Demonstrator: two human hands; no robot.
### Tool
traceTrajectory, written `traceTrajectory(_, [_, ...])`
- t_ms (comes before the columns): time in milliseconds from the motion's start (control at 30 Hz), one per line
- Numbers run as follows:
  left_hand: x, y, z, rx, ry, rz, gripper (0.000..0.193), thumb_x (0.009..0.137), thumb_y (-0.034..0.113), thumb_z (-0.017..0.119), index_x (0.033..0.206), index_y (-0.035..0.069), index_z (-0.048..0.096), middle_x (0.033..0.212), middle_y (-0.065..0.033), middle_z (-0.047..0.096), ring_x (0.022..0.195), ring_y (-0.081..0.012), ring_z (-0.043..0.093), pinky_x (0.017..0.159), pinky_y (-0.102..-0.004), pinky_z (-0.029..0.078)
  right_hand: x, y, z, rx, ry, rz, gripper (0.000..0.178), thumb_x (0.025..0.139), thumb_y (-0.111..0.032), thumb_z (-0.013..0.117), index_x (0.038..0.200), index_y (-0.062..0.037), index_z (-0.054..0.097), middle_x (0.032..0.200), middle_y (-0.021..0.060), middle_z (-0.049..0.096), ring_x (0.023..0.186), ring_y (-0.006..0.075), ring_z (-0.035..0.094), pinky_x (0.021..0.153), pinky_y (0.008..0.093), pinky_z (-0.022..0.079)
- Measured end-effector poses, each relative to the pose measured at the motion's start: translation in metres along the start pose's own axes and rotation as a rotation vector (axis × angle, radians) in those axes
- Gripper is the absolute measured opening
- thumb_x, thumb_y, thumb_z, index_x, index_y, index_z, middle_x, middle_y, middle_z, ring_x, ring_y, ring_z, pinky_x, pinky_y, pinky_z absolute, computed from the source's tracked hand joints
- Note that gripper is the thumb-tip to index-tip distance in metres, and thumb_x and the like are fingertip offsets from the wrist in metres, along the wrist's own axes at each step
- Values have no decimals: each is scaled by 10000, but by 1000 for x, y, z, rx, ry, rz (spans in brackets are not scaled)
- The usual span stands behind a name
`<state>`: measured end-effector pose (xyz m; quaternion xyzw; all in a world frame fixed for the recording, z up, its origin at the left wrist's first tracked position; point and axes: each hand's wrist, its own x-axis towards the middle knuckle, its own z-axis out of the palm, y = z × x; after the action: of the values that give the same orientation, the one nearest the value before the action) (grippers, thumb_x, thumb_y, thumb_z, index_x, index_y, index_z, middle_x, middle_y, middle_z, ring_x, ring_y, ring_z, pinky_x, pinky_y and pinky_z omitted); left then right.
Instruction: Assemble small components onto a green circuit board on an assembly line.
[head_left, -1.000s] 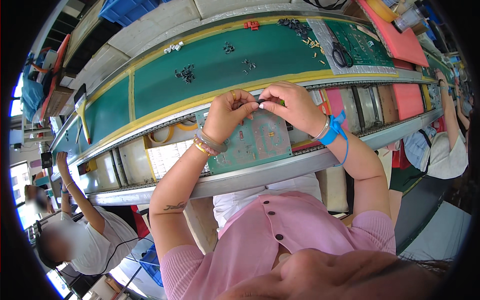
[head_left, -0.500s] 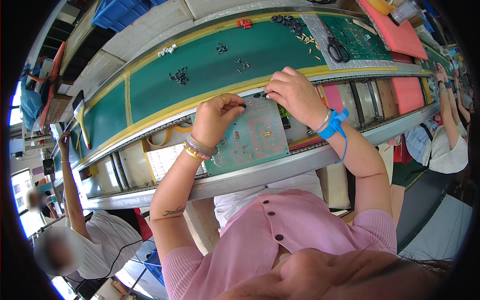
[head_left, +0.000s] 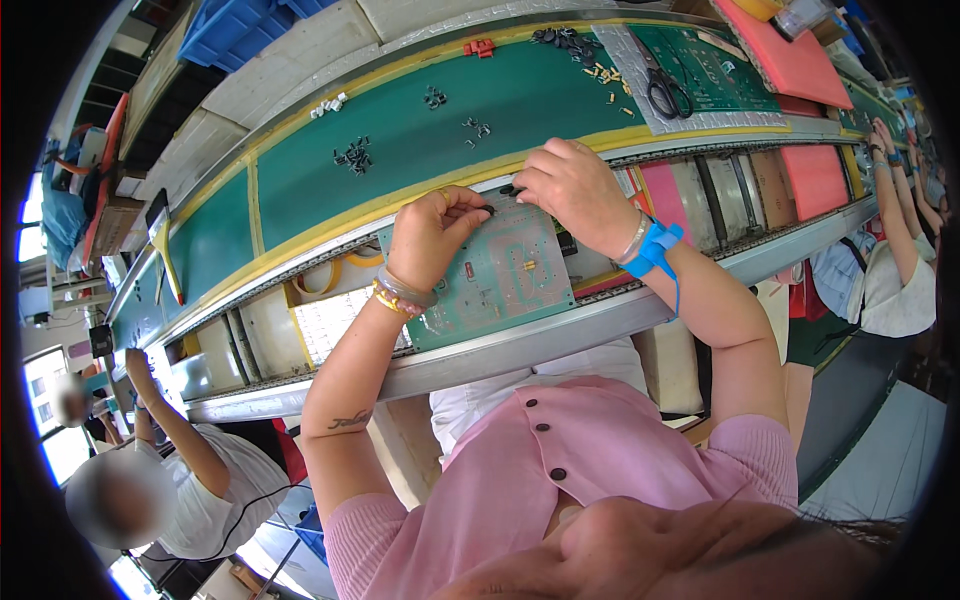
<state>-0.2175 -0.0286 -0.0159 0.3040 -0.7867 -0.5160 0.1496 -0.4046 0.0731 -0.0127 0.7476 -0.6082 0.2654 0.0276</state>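
Note:
A green circuit board (head_left: 497, 300) lies across the rails of the line in front of me, with a few small parts set on it. My left hand (head_left: 432, 238) is over its far left part, thumb and forefinger pinched on a small black part (head_left: 488, 210). My right hand (head_left: 575, 196), wearing a blue wrist strap (head_left: 655, 248), is at the board's far edge. Its fingertips are closed at a dark disc-like part (head_left: 508, 190), mostly hidden by the fingers. Both hands are close together, low over the board.
Beyond the rail, a green mat (head_left: 400, 125) carries piles of black parts (head_left: 352, 157), white parts (head_left: 328, 105), red parts (head_left: 479, 48) and black discs (head_left: 570, 43). Scissors (head_left: 668, 95) lie beside another board (head_left: 705, 75). A co-worker's arm (head_left: 175, 425) reaches in at left.
My right hand has shifted a little left, toward the left hand. My left hand stays nearly in place with its pinch. The left co-worker's hand has come down and nearer.

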Motion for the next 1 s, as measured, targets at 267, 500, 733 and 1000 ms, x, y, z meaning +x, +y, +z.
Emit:
traceTrajectory(267, [4,10,5,305,220,349,93,745,61,690,834,36,675,806,-105,660,699,-262,632,625,-331,500,-26,-29,-22,163,-151,169,116,797,-130,621,890,-60,625,816,63,631,793,244,590,665,363,483])
traceTrajectory(500, [7,7,7,397,210,357,65,749,60,679,805,33,660,801,-104,658,701,-271,631,631,-339,502,-28,-27,-12,144,-171,74,121,796,-125,621,892,-57,596,926,36,643,858,220,596,707,343,500])
traceTrajectory(733, [6,8,7,440,201,417,60,741,50,676,799,40,662,795,-88,659,701,-264,630,632,-339,503,-30,-28,-10,120,-183,61,110,791,-121,623,869,-58,580,896,40,633,858,220,592,701,344,495])
traceTrajectory(1000, [10,4,10,461,180,482,64,725,43,678,787,46,662,788,-75,654,690,-257,628,621,-334,504,-29,-30,-11,97,-205,84,130,777,-124,630,876,-57,577,888,42,625,860,218,586,693,349,494])
